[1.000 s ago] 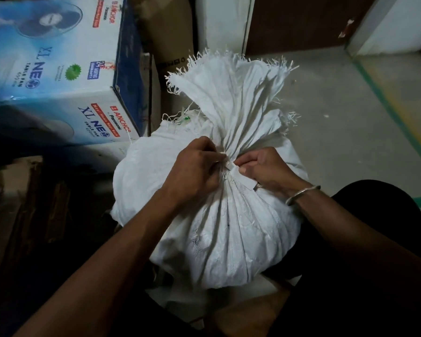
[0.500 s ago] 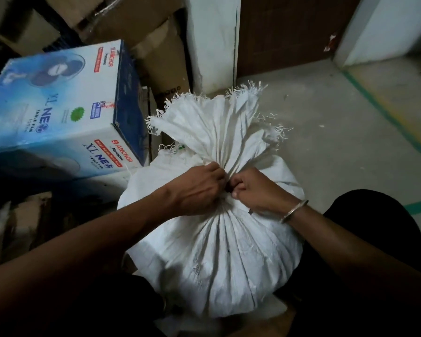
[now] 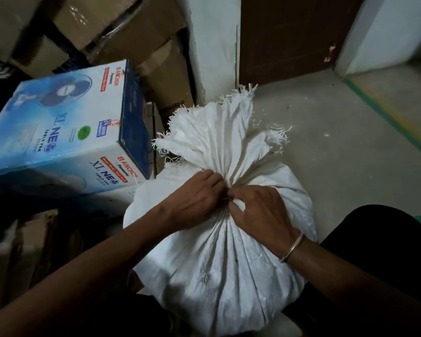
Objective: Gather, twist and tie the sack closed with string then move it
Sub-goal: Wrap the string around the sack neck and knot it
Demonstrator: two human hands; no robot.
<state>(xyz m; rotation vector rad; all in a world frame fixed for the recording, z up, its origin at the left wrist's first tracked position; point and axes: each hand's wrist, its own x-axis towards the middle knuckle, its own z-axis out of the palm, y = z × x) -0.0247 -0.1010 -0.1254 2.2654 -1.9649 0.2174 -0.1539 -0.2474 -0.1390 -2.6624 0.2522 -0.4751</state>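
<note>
Both our hands, left hand (image 3: 197, 200) and right hand (image 3: 260, 210), pinch closed at the gathered neck of the sack (image 3: 219, 268); it stands on the floor directly ahead, neck upright, equally near both.

Single head-worn wide-angle view, looking forward and steeply down from close range. Sack (image 3: 219, 251) fills centre to 6 o'clock; both forearms enter from the bottom corners. Fan box (image 3: 66, 132) lies at 9 o'clock, door (image 3: 292, 35) at 12 o'clock. No second view.
</note>
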